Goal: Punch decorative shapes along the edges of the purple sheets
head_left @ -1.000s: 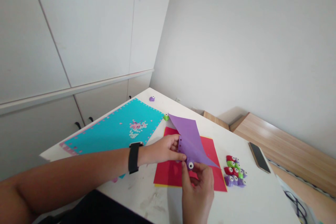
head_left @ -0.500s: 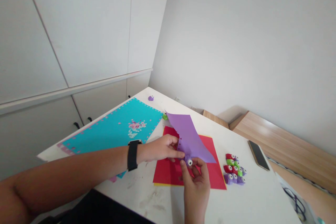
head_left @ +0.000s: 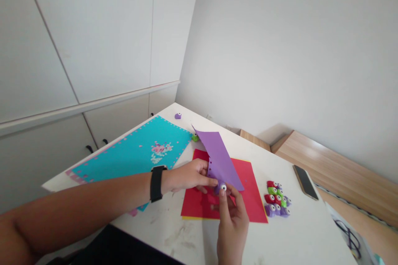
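My left hand, with a black watch at the wrist, is closed on the left edge of a purple paper sheet. Small punched holes run along that edge. My right hand grips a small purple craft punch at the sheet's lower edge, its thumb on the white top button. The sheet is raised and tilted above red paper, which lies over a yellow sheet. The tips of some fingers are hidden behind the sheet and the punch.
Blue paper with punched edges bears pink and white confetti. A purple punch and a green one stand beyond. On the right are several coloured punches and a phone on the white table.
The purple sheet has shifted left and changed its tilt. My right thumb has moved up onto the punch's button, and the punch is slightly higher.
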Tool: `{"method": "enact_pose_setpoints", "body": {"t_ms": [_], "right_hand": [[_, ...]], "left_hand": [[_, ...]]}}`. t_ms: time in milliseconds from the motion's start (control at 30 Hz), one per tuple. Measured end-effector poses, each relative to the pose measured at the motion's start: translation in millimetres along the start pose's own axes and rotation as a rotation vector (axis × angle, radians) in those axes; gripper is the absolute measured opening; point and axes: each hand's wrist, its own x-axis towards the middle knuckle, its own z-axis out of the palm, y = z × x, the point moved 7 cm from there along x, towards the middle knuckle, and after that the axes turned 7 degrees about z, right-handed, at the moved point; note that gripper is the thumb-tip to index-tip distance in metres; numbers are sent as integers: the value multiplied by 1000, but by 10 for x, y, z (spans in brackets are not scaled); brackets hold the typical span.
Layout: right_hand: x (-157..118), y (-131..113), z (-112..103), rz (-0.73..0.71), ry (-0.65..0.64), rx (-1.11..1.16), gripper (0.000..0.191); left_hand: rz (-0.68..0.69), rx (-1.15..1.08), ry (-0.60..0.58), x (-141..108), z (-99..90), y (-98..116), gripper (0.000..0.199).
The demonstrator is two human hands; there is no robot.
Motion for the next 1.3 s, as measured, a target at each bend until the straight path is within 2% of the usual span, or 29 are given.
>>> {"method": "enact_pose_setpoints", "body": {"t_ms": [267,433,533,867,1033,1300], "right_hand": [[52,163,-1,168,6,274,47],[76,274,44,359,-129,331,49],[40,254,71,415,-188,365,45],[26,212,129,327,-129,447,38],[42,187,149,259,-110,430,36],[74,164,180,202,-131,447,31]], "left_hand": [[-44,14,42,28,-73,-84,42],[-29,-34,0,11,-36,-70,41],[-20,-25,16,4,-41,-59,38],[-51,-74,13,5,-14,-66,39],[-71,-37,57,-10,-35,-74,39],[-56,-24,70,-28,-44,1,37]]}}
